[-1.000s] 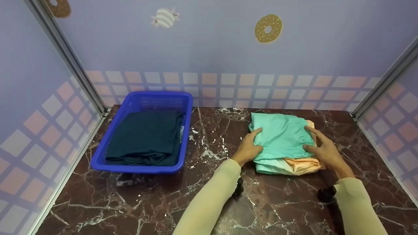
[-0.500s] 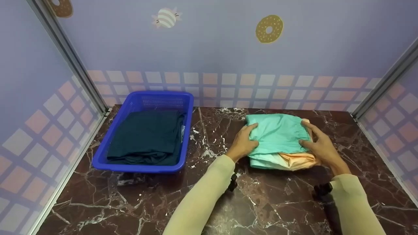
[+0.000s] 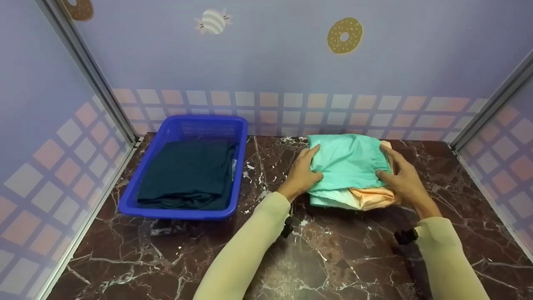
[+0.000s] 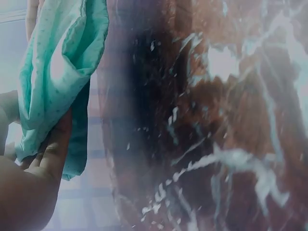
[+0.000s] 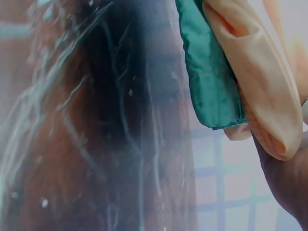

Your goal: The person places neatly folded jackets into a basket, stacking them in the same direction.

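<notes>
A stack of folded clothes, mint green on top with a gathered edge and peach fabric at its right and lower side, is held between both hands. My left hand grips its left side, thumb on top; in the left wrist view fingers reach under the mint-green cloth. My right hand grips the right side, where peach cloth and a green fold hang beside the palm. Both wrist views show the stack raised above the marbled tabletop.
To the left stands a blue plastic basket with a folded dark garment in it. The dark marbled table meets a patterned back wall and side panels.
Both hands have lifted the folded stack off the table and moved it a little left and away from the body. The basket has stayed in place.
</notes>
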The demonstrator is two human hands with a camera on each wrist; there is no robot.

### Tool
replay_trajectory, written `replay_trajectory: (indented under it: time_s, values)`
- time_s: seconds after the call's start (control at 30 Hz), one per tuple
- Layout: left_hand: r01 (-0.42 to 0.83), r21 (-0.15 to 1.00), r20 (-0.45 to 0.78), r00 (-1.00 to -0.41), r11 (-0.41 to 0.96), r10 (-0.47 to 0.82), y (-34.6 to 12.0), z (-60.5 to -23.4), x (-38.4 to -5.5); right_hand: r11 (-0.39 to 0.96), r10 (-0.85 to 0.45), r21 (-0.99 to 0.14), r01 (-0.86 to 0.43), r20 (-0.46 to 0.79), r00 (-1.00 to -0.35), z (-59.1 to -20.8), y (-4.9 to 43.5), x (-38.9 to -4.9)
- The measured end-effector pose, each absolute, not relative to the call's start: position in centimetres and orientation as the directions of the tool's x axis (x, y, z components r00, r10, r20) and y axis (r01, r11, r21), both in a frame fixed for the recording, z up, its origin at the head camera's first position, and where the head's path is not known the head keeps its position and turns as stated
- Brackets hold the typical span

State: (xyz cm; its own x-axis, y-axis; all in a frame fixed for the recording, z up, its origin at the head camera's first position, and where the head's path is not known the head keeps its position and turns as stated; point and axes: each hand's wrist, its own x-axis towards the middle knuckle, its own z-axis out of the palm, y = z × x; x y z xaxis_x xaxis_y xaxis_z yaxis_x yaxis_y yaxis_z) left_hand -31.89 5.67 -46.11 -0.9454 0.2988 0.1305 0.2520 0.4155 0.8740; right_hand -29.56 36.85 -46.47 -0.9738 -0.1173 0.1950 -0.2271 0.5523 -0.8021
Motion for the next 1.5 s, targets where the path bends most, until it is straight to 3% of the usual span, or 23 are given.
replay_trajectory:
  time_s: [0.73, 1.1, 1.33, 1.5]
  values:
    - [0.307, 0.865, 0.216, -0.942, 0.396, 0.257, 0.9, -40.5, -31.7, 0.455, -0.111, -0.803, -0.385, 0.378, -0.919, -42.5, 31.8, -30.8]
    - [0.407, 0.790, 0.294, -0.908, 0.459, 0.300, -3.0, -37.8, -31.5, 0.379, -0.138, -0.830, -0.408, 0.386, -0.912, -40.3, 28.5, -31.3]
    - [0.428, 0.784, 0.324, -0.900, 0.451, 0.291, -5.5, -36.9, -31.1, 0.236, -0.164, -0.895, -0.379, 0.347, -0.923, -39.3, 26.2, -31.4]
    - [0.427, 0.787, 0.331, -0.901, 0.446, 0.278, -7.3, -36.5, -30.7, 0.239, -0.180, -0.878, -0.415, 0.380, -0.908, -39.1, 24.6, -31.7]
